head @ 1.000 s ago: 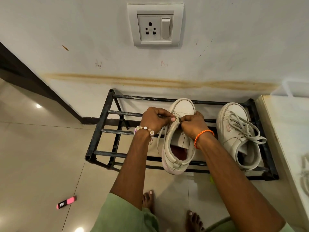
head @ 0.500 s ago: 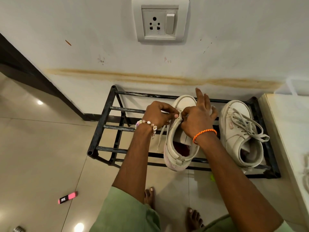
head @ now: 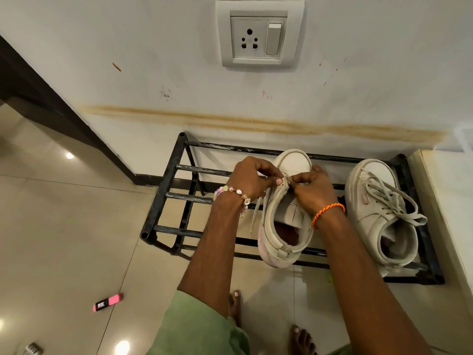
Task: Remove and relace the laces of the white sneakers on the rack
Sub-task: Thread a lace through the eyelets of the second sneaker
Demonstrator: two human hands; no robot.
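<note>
A white sneaker (head: 281,234) rests on the black metal rack (head: 163,190), tipped toward its left side with the heel hanging over the front bar. My left hand (head: 252,179) pinches the left eyelet flap near the toe. My right hand (head: 313,187) pinches at the same spot from the right, fingers curled over the lacing area. A loose lace end (head: 256,213) dangles down the shoe's left side. The second white sneaker (head: 378,213) sits laced on the rack's right end, its laces loosely spread.
The rack stands against a stained white wall with a socket plate (head: 259,34) above. A cream cabinet edge (head: 445,201) borders the rack on the right. A pink-and-black marker (head: 108,301) lies on the tiled floor at left. My bare feet (head: 299,336) are below the rack.
My right hand's raised fingers have curled back down onto the lacing area. Both hands stay pinched together on the shoe, which has barely moved.
</note>
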